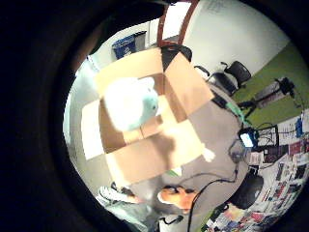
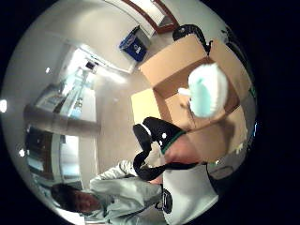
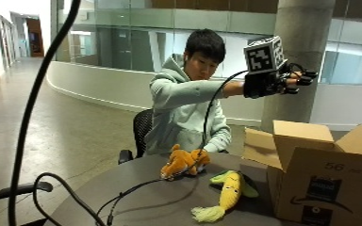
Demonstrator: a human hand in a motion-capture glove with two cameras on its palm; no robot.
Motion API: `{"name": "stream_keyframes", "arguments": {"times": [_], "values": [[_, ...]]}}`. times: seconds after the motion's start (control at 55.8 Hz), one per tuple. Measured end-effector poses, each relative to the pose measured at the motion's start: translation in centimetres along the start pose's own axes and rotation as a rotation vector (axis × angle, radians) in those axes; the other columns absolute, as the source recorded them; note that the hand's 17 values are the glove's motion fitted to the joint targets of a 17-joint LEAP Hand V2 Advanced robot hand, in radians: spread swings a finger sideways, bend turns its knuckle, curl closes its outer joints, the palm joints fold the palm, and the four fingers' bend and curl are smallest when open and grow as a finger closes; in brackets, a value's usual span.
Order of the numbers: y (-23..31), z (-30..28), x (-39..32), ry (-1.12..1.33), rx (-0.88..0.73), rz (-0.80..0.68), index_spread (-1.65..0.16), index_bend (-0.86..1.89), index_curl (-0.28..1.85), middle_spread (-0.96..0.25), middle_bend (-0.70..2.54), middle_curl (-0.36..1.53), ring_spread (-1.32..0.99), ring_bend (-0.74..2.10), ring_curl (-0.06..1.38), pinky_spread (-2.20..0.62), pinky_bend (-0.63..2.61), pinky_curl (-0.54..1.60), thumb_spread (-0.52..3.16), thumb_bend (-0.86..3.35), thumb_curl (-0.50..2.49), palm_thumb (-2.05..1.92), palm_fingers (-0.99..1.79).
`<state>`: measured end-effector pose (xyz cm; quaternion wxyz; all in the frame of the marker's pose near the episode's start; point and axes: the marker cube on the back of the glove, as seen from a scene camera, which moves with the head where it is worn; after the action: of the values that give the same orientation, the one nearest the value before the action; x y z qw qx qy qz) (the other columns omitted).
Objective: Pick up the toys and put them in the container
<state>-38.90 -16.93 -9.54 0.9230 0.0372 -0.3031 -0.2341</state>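
One fluffy pale plush (image 1: 131,102) inside brown cardboard box (image 3: 322,181).

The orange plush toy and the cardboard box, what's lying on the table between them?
A yellow corn plush toy lies between the orange plush toy and the cardboard box, seen in the outside view.

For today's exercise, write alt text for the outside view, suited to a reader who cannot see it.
A seated person holds their gloved right hand high above an open cardboard box on a round grey table. Their bare hand rests on an orange plush toy; a yellow corn plush lies beside the box.
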Motion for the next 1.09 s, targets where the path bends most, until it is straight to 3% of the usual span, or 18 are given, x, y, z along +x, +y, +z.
{"name": "stream_keyframes", "arguments": {"times": [0.072,0.143,0.215,0.287,0.376,0.484,0.591,0.681,0.842,0.896,0.986,1.093], "values": [[1.3,-0.1,-0.1,0.022,-0.003,-0.039,-0.31,0.08,0.57,-0.07,0.13,0.52,-0.12,0.27,0.34,-0.05,0.72,0.48,1.03,-0.06,0.51,0.08,-0.45],[3.3,-1.0,0.4,0.088,0.014,-0.185,-0.30,0.08,0.51,-0.05,0.10,0.47,-0.09,0.20,0.32,-0.02,0.66,0.44,1.06,-0.04,0.47,0.05,-0.39],[4.9,-2.5,1.3,0.141,0.062,-0.124,-0.29,0.09,0.46,-0.04,0.08,0.42,-0.09,0.17,0.31,-0.01,0.62,0.42,1.10,-0.03,0.44,0.04,-0.35],[5.2,-4.6,8.1,0.321,0.108,-0.084,-0.29,0.12,0.44,-0.04,0.10,0.39,-0.09,0.15,0.29,0.00,0.59,0.41,1.13,-0.02,0.42,0.04,-0.28],[13.0,-4.9,5.6,0.226,0.034,-0.330,-0.29,0.15,0.41,-0.04,0.12,0.36,-0.09,0.15,0.28,0.01,0.56,0.39,1.17,-0.01,0.39,0.05,-0.23],[19.8,-2.4,6.5,0.312,-0.028,-0.200,-0.29,0.14,0.39,-0.05,0.12,0.33,-0.09,0.15,0.27,0.02,0.55,0.39,1.19,-0.02,0.37,0.04,-0.21],[25.3,2.2,8.5,0.209,-0.175,-0.172,-0.29,0.14,0.37,-0.05,0.14,0.31,-0.09,0.15,0.25,0.02,0.54,0.38,1.20,-0.02,0.35,0.02,-0.18],[28.1,7.3,11.1,0.167,-0.315,-0.111,-0.29,0.13,0.35,-0.05,0.16,0.31,-0.09,0.16,0.25,0.02,0.56,0.38,1.19,-0.03,0.33,0.00,-0.15],[32.0,15.9,14.7,0.339,-0.530,-0.031,-0.27,0.10,0.31,-0.04,0.15,0.30,-0.08,0.19,0.25,0.03,0.64,0.40,1.12,-0.04,0.31,-0.03,-0.12],[32.1,16.4,15.0,0.332,-0.479,-0.020,-0.25,0.01,0.26,-0.04,0.23,0.32,-0.08,0.35,0.29,0.03,0.70,0.41,1.12,-0.02,0.31,0.00,0.06],[32.8,17.2,14.2,0.263,-0.370,-0.024,-0.20,-0.01,0.16,-0.09,0.39,0.36,-0.18,0.79,0.35,-0.10,0.84,0.39,1.15,0.05,0.33,0.14,0.67],[33.4,17.7,13.3,0.155,-0.420,-0.002,-0.19,0.07,0.12,-0.15,0.55,0.43,-0.24,1.09,0.47,-0.27,0.94,0.43,1.25,0.15,0.37,0.34,1.10]]}}
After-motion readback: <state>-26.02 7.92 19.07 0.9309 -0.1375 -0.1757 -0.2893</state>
